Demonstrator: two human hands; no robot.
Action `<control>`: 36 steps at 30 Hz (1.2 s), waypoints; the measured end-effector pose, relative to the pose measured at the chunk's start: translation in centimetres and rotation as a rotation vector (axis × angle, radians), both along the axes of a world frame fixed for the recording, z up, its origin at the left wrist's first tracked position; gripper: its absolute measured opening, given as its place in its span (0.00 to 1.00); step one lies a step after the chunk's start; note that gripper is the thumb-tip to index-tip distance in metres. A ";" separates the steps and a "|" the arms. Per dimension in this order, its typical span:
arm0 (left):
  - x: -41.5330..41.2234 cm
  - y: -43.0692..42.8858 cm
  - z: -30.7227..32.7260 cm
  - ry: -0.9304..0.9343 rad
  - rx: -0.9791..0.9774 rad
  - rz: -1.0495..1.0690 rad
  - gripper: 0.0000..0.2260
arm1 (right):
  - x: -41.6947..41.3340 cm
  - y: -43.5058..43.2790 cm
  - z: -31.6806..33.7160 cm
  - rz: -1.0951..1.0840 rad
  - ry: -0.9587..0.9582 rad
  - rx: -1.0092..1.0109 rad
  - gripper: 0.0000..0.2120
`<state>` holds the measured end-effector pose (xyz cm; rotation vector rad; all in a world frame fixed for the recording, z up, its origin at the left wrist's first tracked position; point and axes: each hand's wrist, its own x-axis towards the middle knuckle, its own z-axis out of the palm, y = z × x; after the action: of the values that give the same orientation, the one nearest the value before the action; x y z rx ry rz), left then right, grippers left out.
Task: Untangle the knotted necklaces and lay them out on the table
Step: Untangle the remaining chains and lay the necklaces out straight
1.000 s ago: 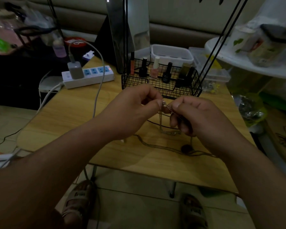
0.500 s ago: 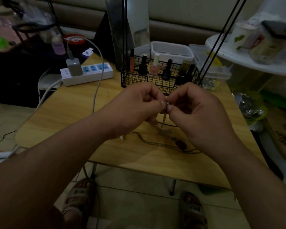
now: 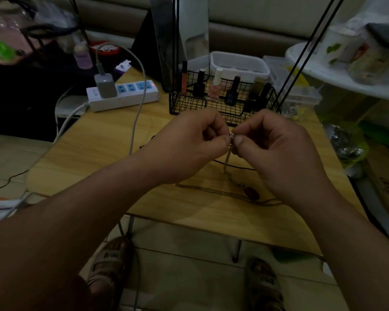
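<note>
My left hand (image 3: 189,144) and my right hand (image 3: 279,151) meet above the middle of the wooden table (image 3: 94,153). Both pinch the top of a thin metal necklace chain (image 3: 226,160) at a small shiny clasp between the fingertips. The chain hangs down to the table. There it joins a second chain with a dark oval pendant (image 3: 252,193), which lies across the table under my right wrist. A thin dark cord (image 3: 234,166) lies just behind it, partly hidden by my hands.
A black wire basket (image 3: 184,104) with nail polish bottles stands right behind my hands. A white power strip (image 3: 130,97) with a charger and cable lies at the back left. Clear plastic boxes sit at the back right. My sandalled feet show under the table's near edge.
My hands have come closer together and risen slightly. The right hand let the chain length out of its fist and now pinches only at the clasp. The pendant shifted a little on the table.
</note>
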<state>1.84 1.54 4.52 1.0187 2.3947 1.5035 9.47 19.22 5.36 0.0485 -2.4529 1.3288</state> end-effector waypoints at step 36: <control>-0.6 0.1 -0.2 0.140 -0.033 -0.009 0.04 | -0.5 0.6 0.0 -0.053 -0.115 -0.014 0.04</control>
<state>1.28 1.66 4.28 1.1618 2.4952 1.4293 8.96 19.84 5.31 -0.0992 -2.5204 1.3612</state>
